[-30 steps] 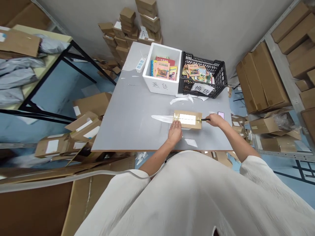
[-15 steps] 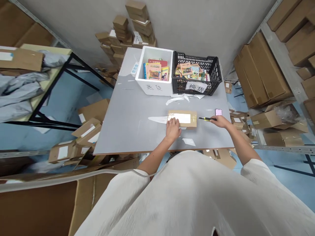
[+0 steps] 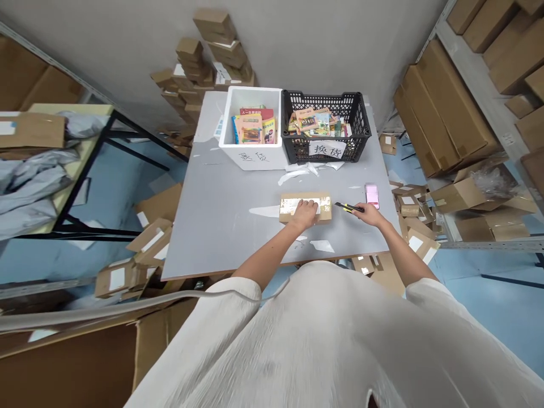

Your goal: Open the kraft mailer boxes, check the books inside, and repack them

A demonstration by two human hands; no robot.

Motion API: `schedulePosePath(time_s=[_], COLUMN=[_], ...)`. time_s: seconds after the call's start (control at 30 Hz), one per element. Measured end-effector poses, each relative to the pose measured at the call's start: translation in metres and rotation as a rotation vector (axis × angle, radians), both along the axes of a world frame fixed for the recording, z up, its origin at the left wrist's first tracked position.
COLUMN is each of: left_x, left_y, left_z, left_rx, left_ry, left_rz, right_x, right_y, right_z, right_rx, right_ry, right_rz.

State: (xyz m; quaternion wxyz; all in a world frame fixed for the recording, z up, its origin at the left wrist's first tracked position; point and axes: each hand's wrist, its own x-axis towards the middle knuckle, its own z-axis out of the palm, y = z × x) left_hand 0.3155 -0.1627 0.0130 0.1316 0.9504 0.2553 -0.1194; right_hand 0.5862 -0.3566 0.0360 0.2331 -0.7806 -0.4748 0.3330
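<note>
A small brown cardboard box (image 3: 325,215) with a white label and clear tape lies on the grey table. My left hand (image 3: 304,214) is on top of it near the middle, its fingers bent over the label and partly covering it. Just past the box's right end, my right hand (image 3: 370,214) grips a black and yellow utility knife (image 3: 349,208). The knife points left at the box, a small gap from it. Behind my right hand lies a phone (image 3: 372,195) with a lit pinkish screen.
A white foam bin (image 3: 259,156) and a black plastic crate (image 3: 362,140), both holding books, stand at the table's (image 3: 204,226) back. Torn white paper scraps (image 3: 322,246) lie about. Stacked boxes (image 3: 212,45), a left rack (image 3: 100,133) and shelving (image 3: 467,51) surround the table.
My left hand has slid right along the box, from its left part to its middle. The knife stays by the right end. The camera view has shifted, and more of the phone shows.
</note>
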Motion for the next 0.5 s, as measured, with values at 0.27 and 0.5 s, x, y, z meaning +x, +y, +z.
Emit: schedulePosePath(time_s=[0.27, 0.5], left_x=[-0.002, -0.026], left_y=[-0.004, 0.002], left_z=[-0.011, -0.012], left_rx=[0.023, 0.021], left_ry=[-0.012, -0.036], left_rz=[0.029, 0.046], right_x=[0.004, -0.007], right_y=[0.026, 0.055], right_z=[-0.002, -0.003], right_rx=[0.015, -0.064], right_ry=[-0.12, -0.313], right_rz=[0.161, 0.318])
